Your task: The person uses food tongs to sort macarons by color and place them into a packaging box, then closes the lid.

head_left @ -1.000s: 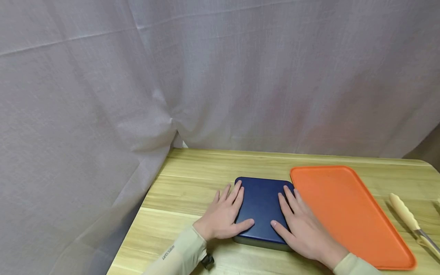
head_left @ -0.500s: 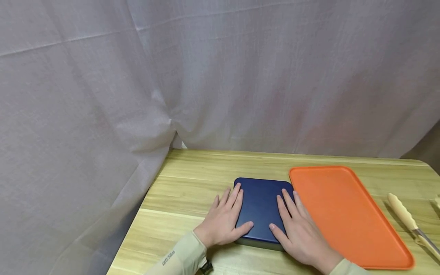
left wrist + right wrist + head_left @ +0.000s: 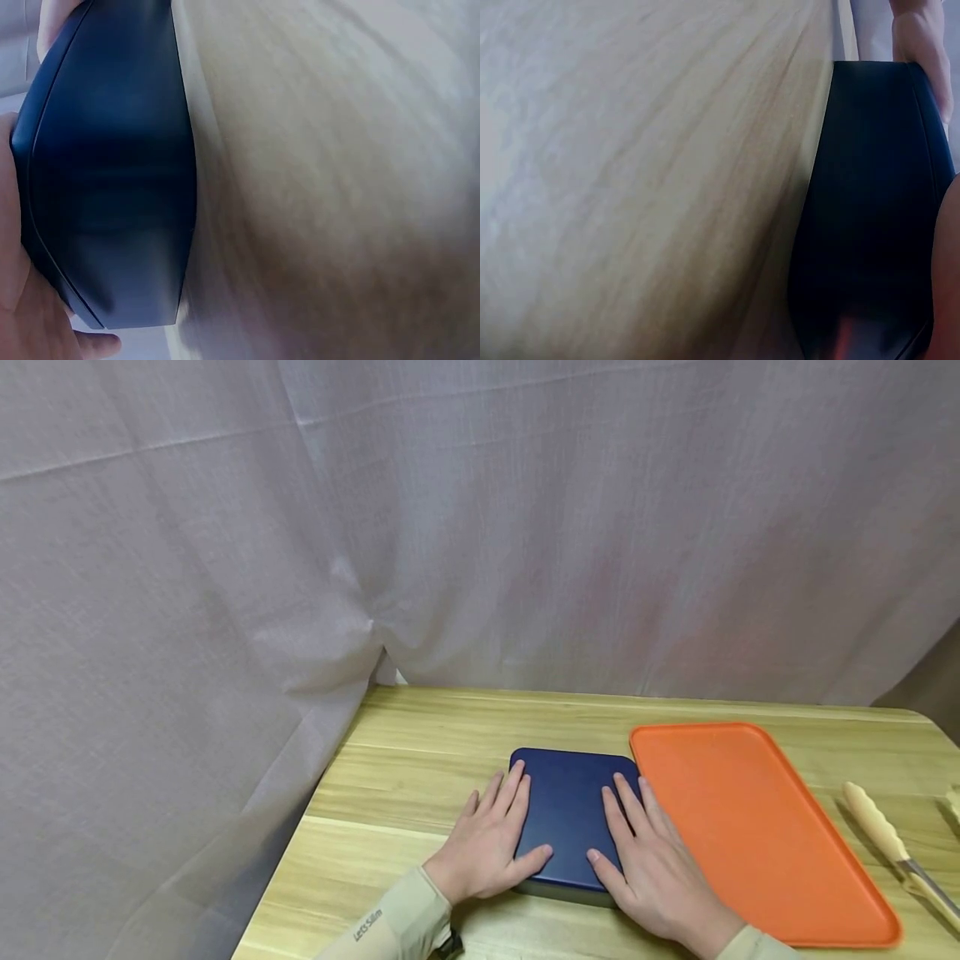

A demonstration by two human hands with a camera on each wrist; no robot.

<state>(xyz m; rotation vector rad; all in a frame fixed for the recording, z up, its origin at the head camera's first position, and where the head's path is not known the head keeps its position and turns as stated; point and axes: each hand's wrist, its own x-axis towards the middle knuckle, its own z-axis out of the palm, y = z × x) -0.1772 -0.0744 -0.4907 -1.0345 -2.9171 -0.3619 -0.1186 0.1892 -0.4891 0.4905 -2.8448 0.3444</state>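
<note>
While both hands lie flat, fingers straight, on it, the navy box (image 3: 567,814) sits mid-bench beside the orange tray (image 3: 757,827); left hand (image 3: 487,839), right hand (image 3: 652,868). Probably rigid, smooth, slippery; grip its side edges.

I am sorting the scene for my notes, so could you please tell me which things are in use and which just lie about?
In use: navy box, left hand and right hand flat on its lid.
Lying about: orange tray, cream-handled knife, wooden table, grey curtain.
</note>
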